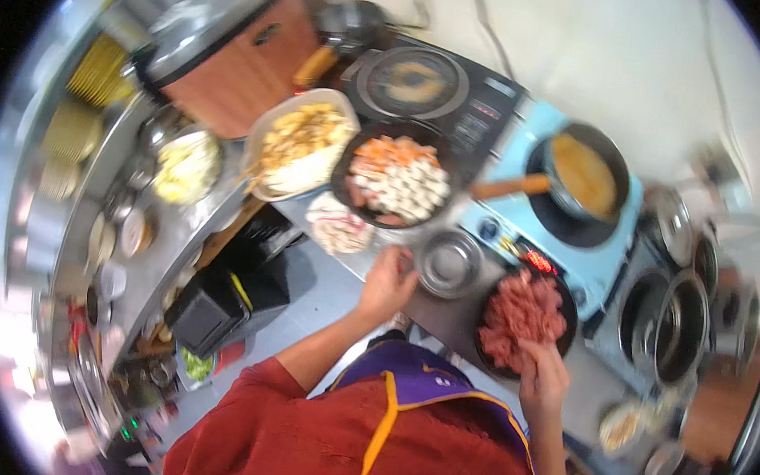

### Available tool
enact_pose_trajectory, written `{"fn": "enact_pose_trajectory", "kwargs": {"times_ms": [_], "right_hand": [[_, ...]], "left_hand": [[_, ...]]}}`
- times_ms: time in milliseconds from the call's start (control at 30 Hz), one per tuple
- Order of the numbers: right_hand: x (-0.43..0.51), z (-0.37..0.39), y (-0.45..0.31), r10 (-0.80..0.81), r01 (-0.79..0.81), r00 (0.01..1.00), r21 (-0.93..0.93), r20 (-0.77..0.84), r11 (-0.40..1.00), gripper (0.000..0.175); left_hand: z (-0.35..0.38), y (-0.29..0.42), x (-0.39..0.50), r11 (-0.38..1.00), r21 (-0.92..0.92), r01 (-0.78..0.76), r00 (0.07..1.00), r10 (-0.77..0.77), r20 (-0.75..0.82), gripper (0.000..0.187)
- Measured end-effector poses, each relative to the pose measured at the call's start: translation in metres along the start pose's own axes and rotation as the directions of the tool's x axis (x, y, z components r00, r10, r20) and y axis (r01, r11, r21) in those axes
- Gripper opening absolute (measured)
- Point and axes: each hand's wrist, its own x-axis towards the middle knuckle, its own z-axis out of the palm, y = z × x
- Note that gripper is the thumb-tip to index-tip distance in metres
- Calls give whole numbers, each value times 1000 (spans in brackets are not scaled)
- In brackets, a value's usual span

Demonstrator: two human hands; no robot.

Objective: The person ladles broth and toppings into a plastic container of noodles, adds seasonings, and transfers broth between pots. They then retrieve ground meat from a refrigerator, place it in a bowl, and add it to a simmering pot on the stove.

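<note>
My left hand is beside the left rim of a round metal bowl, thumb and fingers bent close together. Blur hides whether they touch the rim or pinch something. To the right is a dark round bowl heaped with strips of raw red meat. My right hand reaches over its near edge, fingertips against the meat; whether it grips meat or rim is unclear. Above my left hand sit a plate of pale, pink-edged sliced food and a dark pan holding orange and white cubes.
A blue cooktop carries a wooden-handled saucepan of yellowish liquid. Behind the cubes is a black induction cooktop. A rectangular tub of yellow and white pieces stands left, near a large brown cooker. Metal pots stand right.
</note>
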Motion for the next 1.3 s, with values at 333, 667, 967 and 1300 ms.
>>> {"fn": "enact_pose_trajectory", "kwargs": {"times_ms": [333,667,967,1300], "right_hand": [[66,13,-22,-360,358,926,34,115,933,22],[138,-50,-81,-424,421,903,-49,-74,906,19],[-4,-14,-30,-239,207,911,-129,-336,970,20],[-175,-48,63,177,-219,958,-181,-223,959,2]], "left_hand": [[-125,-37,-7,984,-152,-88,844,-7,-536,12],[-150,-45,16,898,-399,-186,866,-42,-498,11],[-99,-24,-29,950,-248,-190,977,159,-139,11],[-15,43,-143,967,-112,-228,974,225,-37,10]]}}
